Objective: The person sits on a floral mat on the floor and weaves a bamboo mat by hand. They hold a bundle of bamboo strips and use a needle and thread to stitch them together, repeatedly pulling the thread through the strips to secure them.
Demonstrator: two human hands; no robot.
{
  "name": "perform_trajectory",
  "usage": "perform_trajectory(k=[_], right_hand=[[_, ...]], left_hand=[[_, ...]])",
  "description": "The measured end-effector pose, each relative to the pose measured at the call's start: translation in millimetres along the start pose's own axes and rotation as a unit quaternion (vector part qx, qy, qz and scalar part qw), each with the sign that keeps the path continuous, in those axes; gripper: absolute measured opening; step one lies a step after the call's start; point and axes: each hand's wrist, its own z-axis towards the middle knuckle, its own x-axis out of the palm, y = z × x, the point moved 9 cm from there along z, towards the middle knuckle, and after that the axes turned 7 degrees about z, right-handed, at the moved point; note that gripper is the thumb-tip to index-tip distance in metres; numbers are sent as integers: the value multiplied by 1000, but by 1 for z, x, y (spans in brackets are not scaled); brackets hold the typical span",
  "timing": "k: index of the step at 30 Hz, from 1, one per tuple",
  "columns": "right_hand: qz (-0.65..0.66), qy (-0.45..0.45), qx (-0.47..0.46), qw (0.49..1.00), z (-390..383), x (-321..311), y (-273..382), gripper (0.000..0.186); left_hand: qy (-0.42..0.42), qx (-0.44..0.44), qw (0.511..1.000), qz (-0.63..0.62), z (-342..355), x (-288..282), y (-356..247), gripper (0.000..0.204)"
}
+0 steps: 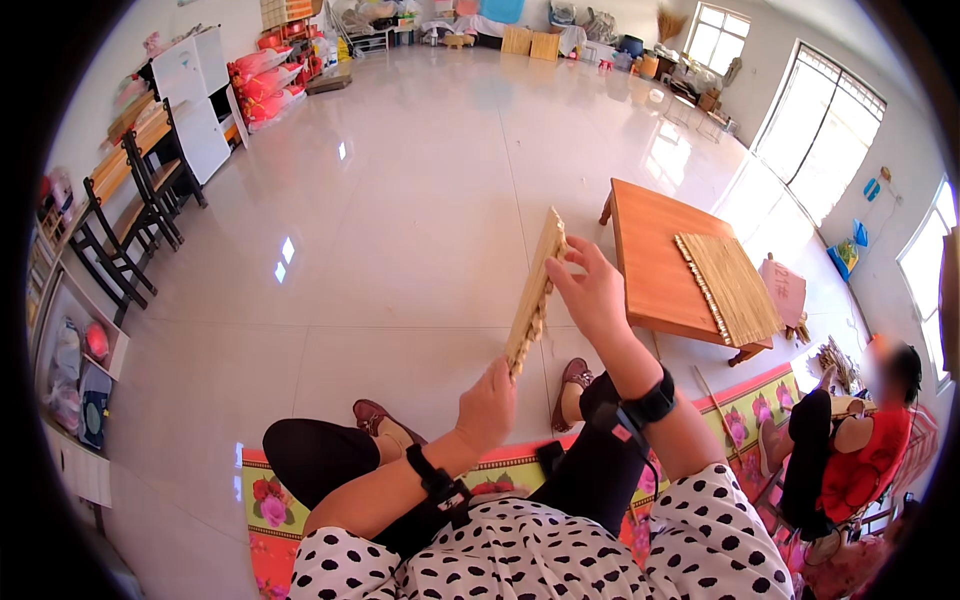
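Note:
A small woven straw mat piece [534, 285], pale tan and seen almost edge-on, is held up in front of me. My left hand [487, 405] grips its lower end. Higher up, my right hand [590, 293] holds its upper edge with fingers spread along it. Both wrists wear black straps. My knees in black trousers and brown shoes show below the mat.
A low wooden table [650, 265] stands to the right with a larger woven straw mat [730, 287] on it. Another person in red [865, 455] sits at the right edge. A flowered floor mat [270, 505] lies under me. Chairs and shelves line the left wall.

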Motion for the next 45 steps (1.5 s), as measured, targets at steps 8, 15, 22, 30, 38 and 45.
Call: perform_trajectory(k=[8,15,22,30,38,45], right_hand=[[5,-33,-51,998,-86,-15,-5,40],[13,-77,-16,997,-119,-24,-6,31],[41,-57,-7,998,-129,-24,-14,24],[-16,-13,-77,997,-132,-22,-3,27],[-43,119,-118,985,-127,0,26,37],[48,271,-218,936,-104,12,44,51]], left_hand=[[125,115,985,19,-60,10,-30,81],[213,55,975,-28,-82,25,-29,82],[293,46,955,-6,-78,32,-32,59],[88,60,988,-115,40,-86,-19,9],[332,224,910,-109,56,-90,-67,11],[345,261,900,-53,52,-105,-62,8]])
